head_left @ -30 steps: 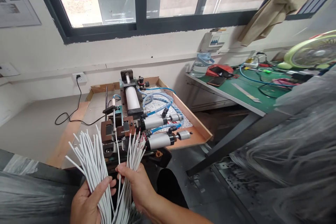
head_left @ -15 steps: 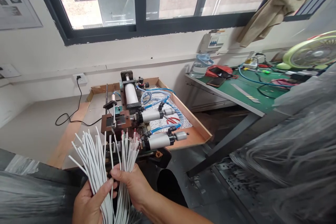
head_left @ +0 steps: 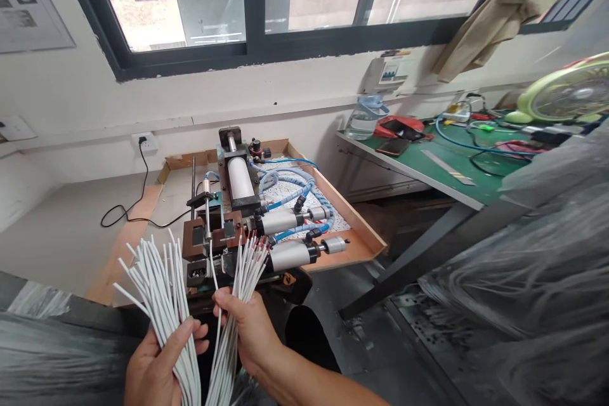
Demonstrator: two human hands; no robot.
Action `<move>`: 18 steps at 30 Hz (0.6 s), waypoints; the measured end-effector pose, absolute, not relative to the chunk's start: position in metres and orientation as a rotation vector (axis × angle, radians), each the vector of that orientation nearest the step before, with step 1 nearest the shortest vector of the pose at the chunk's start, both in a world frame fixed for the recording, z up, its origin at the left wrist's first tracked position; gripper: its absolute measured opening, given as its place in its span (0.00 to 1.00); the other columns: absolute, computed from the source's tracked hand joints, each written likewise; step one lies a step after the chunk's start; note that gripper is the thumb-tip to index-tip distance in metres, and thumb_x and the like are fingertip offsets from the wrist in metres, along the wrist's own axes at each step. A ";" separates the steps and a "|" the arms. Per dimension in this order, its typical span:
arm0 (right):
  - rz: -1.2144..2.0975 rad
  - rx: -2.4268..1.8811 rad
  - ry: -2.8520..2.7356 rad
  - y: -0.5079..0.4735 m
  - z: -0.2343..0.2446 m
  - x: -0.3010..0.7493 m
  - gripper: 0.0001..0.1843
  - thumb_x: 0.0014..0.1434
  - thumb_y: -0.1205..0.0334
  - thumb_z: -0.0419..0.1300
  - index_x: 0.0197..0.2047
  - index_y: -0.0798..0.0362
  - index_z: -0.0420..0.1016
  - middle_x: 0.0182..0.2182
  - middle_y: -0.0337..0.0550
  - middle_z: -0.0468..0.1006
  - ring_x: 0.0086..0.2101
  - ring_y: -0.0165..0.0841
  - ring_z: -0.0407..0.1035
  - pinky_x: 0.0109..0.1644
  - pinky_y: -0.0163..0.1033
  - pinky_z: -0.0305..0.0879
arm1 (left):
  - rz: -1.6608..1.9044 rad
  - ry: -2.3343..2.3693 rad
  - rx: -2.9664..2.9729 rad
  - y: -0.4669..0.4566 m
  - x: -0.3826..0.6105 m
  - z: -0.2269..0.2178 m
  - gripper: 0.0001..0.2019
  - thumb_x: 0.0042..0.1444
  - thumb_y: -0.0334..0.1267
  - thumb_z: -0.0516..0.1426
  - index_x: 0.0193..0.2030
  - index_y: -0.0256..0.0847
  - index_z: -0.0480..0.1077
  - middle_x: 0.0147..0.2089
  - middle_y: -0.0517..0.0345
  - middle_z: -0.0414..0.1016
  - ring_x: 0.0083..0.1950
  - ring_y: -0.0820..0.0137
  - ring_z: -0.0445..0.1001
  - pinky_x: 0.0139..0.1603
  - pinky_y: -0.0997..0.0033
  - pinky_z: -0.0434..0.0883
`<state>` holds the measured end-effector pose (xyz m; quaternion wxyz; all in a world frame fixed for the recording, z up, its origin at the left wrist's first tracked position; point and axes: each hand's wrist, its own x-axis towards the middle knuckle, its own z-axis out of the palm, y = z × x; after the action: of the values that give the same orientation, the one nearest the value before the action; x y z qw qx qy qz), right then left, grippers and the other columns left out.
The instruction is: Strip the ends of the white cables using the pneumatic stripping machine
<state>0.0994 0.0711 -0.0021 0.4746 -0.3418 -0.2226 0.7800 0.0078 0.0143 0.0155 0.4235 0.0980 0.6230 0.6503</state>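
My left hand is wrapped round a thick bundle of white cables, whose cut ends fan upward. In my right hand is a second bundle of white cables, several with reddish tips. Between my right thumb and forefinger stands a single white cable, apart from both bundles. Its upper end reaches the front of a pneumatic machine with brown metal blocks and silver cylinders. The lower lengths of the cables run out of view at the bottom.
Blue air hoses curl inside the machine's wooden tray. To the right, a green-topped table bears a water jug, phones and a green fan. Plastic-wrapped cable bundles hang at the right and another wrapped pile lies lower left.
My hands have moved apart. My right hand has gone slightly right and up with its bundle, separating the single cable and bringing its end to the machine. My left hand has shifted left and down.
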 end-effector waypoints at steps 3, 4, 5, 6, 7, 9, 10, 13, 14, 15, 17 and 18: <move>1.924 -0.816 -0.509 0.073 -0.002 0.098 0.08 0.37 0.63 0.62 0.18 0.60 0.69 0.13 0.37 0.66 0.16 0.23 0.55 0.23 0.31 0.51 | 1.624 1.555 0.258 0.015 0.007 0.014 0.12 0.32 0.34 0.63 0.28 0.34 0.70 0.25 0.55 0.73 0.28 0.66 0.71 0.29 0.66 0.69; 1.928 -0.811 -0.502 0.073 -0.002 0.098 0.09 0.36 0.63 0.63 0.17 0.60 0.69 0.13 0.37 0.66 0.16 0.23 0.55 0.24 0.31 0.50 | 1.622 1.553 0.266 0.014 0.006 0.013 0.13 0.32 0.34 0.63 0.28 0.34 0.69 0.25 0.55 0.73 0.29 0.66 0.71 0.30 0.66 0.69; 1.933 -0.811 -0.497 0.073 -0.003 0.098 0.09 0.36 0.63 0.63 0.18 0.60 0.69 0.13 0.37 0.66 0.16 0.23 0.55 0.24 0.31 0.50 | 1.621 1.549 0.276 0.014 0.006 0.012 0.13 0.33 0.34 0.63 0.29 0.35 0.69 0.25 0.55 0.73 0.29 0.66 0.71 0.30 0.66 0.69; 1.941 -0.812 -0.496 0.074 -0.004 0.097 0.09 0.36 0.63 0.63 0.18 0.60 0.70 0.13 0.37 0.66 0.16 0.23 0.55 0.24 0.31 0.50 | 1.623 1.543 0.289 0.013 0.005 0.010 0.13 0.33 0.34 0.62 0.29 0.35 0.69 0.25 0.55 0.73 0.29 0.66 0.70 0.30 0.66 0.69; 1.953 -0.813 -0.503 0.074 -0.006 0.097 0.09 0.36 0.62 0.64 0.19 0.60 0.71 0.13 0.37 0.66 0.16 0.23 0.55 0.24 0.31 0.50 | 1.628 1.537 0.301 0.012 0.005 0.009 0.12 0.34 0.34 0.62 0.29 0.35 0.69 0.25 0.56 0.73 0.28 0.67 0.70 0.29 0.66 0.68; 1.972 -0.813 -0.541 0.076 -0.009 0.097 0.11 0.36 0.62 0.64 0.22 0.61 0.72 0.14 0.37 0.67 0.17 0.23 0.55 0.24 0.31 0.49 | 1.645 1.510 0.334 0.011 0.005 0.009 0.11 0.35 0.34 0.62 0.28 0.36 0.68 0.22 0.59 0.70 0.25 0.71 0.68 0.26 0.70 0.67; 1.974 -0.809 -0.567 0.076 -0.011 0.097 0.11 0.36 0.61 0.64 0.23 0.61 0.73 0.14 0.37 0.67 0.17 0.23 0.54 0.24 0.31 0.49 | 1.660 1.489 0.353 0.010 0.006 0.009 0.10 0.36 0.34 0.61 0.28 0.36 0.68 0.19 0.61 0.68 0.23 0.73 0.66 0.24 0.72 0.65; 1.950 -0.774 -0.640 0.073 -0.017 0.100 0.12 0.37 0.60 0.64 0.24 0.60 0.74 0.15 0.36 0.66 0.18 0.22 0.53 0.24 0.30 0.48 | 1.703 1.408 0.394 0.009 0.008 0.012 0.09 0.37 0.33 0.61 0.28 0.37 0.68 0.15 0.66 0.61 0.18 0.78 0.58 0.19 0.76 0.59; 1.939 -0.754 -0.668 0.071 -0.019 0.102 0.11 0.38 0.59 0.64 0.24 0.60 0.74 0.15 0.36 0.66 0.18 0.23 0.54 0.24 0.30 0.48 | 1.706 1.382 0.402 0.009 0.008 0.013 0.08 0.37 0.33 0.61 0.28 0.38 0.68 0.14 0.67 0.59 0.17 0.79 0.57 0.18 0.76 0.57; 1.930 -0.733 -0.704 0.068 -0.021 0.105 0.11 0.39 0.59 0.64 0.24 0.59 0.74 0.16 0.37 0.66 0.19 0.23 0.54 0.25 0.30 0.48 | 1.707 1.366 0.406 0.009 0.008 0.014 0.07 0.38 0.33 0.60 0.27 0.38 0.67 0.13 0.68 0.58 0.16 0.79 0.55 0.17 0.76 0.56; 1.933 -0.693 -0.792 0.062 -0.026 0.114 0.11 0.40 0.58 0.63 0.25 0.59 0.74 0.16 0.37 0.67 0.20 0.24 0.55 0.26 0.31 0.49 | 1.706 1.351 0.415 0.007 0.007 0.016 0.06 0.39 0.33 0.59 0.26 0.38 0.67 0.13 0.68 0.57 0.15 0.79 0.54 0.16 0.76 0.55; 1.947 -0.679 -0.836 0.059 -0.027 0.119 0.11 0.41 0.58 0.63 0.25 0.59 0.74 0.16 0.37 0.67 0.20 0.24 0.55 0.27 0.31 0.49 | 1.714 1.354 0.425 0.007 0.007 0.017 0.06 0.39 0.34 0.59 0.26 0.37 0.67 0.14 0.67 0.60 0.15 0.79 0.54 0.16 0.76 0.55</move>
<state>0.1187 0.0588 -0.0274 0.4426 -0.2736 -0.3370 0.7847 0.0069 0.0066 0.0173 0.4424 0.1711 0.5458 0.6908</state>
